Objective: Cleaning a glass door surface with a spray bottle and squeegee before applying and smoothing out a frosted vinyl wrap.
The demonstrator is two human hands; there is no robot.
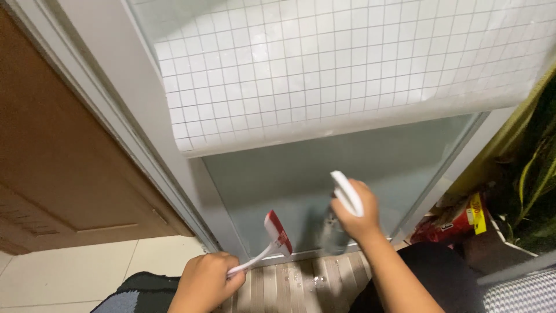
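My left hand [205, 281] grips the white handle of a small squeegee [277, 235] with a red and white blade, which rests against the lower part of a glass door panel [301, 174]. My right hand [356, 211] is closed around the white trigger of a spray bottle [346, 194], held close to the glass. The bottle's body is hidden behind my hand. A sheet of white grid-patterned film [347, 64] covers the upper glass and ends in a loose lower edge.
A brown wooden door [52, 174] stands at the left beside the white frame [145, 133]. Below the glass lies a striped mat [301, 284] with water drops. At the right are a red and yellow package [457, 220] and green plant leaves [536, 174].
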